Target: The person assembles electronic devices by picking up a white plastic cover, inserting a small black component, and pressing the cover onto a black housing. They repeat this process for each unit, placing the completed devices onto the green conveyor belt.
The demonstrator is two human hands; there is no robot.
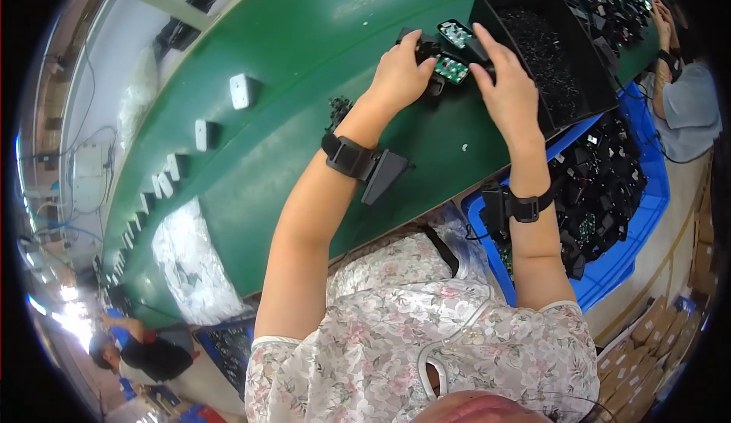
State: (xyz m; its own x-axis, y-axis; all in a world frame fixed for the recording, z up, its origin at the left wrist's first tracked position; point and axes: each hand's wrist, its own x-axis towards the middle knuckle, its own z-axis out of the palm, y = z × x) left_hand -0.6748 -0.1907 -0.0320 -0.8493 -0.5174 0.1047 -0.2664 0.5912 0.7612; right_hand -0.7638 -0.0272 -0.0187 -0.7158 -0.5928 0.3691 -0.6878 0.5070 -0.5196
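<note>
A small green circuit board (451, 70), dotted with pale components, faces up just right of the left thumb (429, 66). A second, black-edged green board (456, 33) tilts just left of the right index fingertip (478, 29). A dark part (428, 49) shows between the left thumb and index finger.

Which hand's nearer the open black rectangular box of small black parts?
Right. The right hand is close by the box's left side; the left hand is farther left, on the far side of the green circuit boards.
</note>
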